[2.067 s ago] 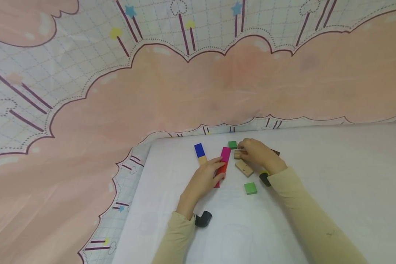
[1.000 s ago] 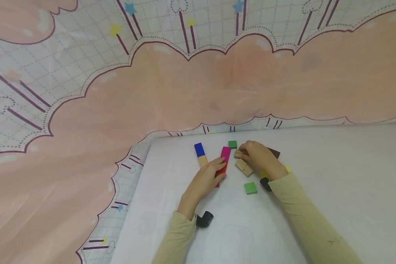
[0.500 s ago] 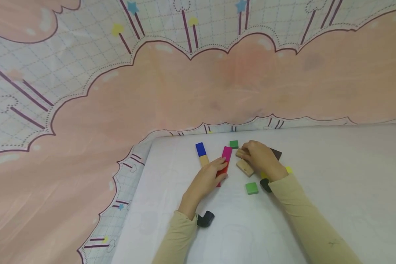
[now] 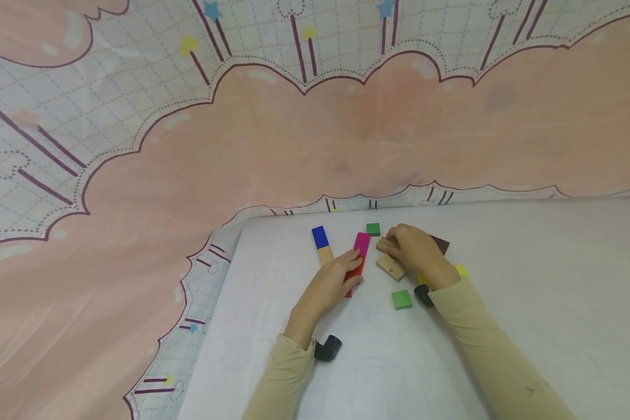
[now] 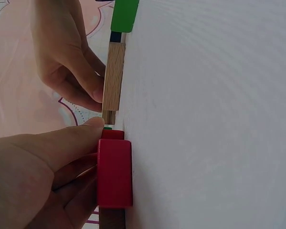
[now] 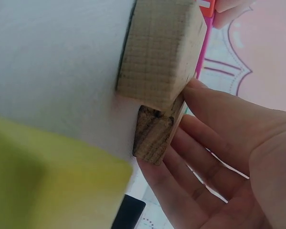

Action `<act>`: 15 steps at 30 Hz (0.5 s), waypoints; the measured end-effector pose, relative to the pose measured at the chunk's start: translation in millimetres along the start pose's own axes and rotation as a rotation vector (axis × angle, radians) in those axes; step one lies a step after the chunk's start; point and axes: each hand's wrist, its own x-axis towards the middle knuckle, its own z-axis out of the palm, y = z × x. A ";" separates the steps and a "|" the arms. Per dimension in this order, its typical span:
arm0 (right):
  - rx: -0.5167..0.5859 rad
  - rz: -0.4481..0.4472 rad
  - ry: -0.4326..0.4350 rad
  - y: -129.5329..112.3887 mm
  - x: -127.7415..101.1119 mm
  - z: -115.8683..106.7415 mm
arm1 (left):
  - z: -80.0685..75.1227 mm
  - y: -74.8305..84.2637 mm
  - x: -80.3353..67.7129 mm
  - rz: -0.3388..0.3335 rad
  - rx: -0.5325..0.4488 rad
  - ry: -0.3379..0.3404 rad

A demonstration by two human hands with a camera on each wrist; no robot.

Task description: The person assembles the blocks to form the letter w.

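- On the white table (image 4: 530,280), near its far edge: a small scatter of flat blocks, both hands among them, well apart from each other.
- Left hand (image 4: 329,284): resting on the near end of the red block (image 5: 115,174), thumb and fingers curled round its edges; red block lying flat, end to end with the magenta block (image 4: 361,245) just beyond it.
- Just left of that pair: blue block (image 4: 319,237) with a plain wooden piece (image 4: 325,255) joined at its near end.
- Right hand (image 4: 417,252): fingers bent over a small wooden block (image 6: 153,133), fingertips touching it on the far side; a tight pinch cannot be told from these views.
- Beside it, touching: larger plain wooden block (image 6: 159,50), flat on the table.
- Behind the right hand: dark brown block (image 4: 441,244), partly hidden.
- By the right wrist: yellow block (image 4: 460,270), mostly covered by the sleeve.
- Farther back: small green block (image 4: 373,229); nearer the person: a second green square (image 4: 401,299), apart from both hands.
- Behind the table: pink cloud-patterned cloth (image 4: 294,146).
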 end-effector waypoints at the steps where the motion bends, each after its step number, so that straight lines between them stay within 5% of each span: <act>1: 0.002 0.002 -0.005 0.0 -0.2 -0.5 | 0.0 -0.1 0.1 0.000 -0.002 0.000; 15: 0.026 0.014 -0.002 -2.0 -0.4 -2.3 | -1.3 2.6 -0.6 -0.012 -0.011 -0.006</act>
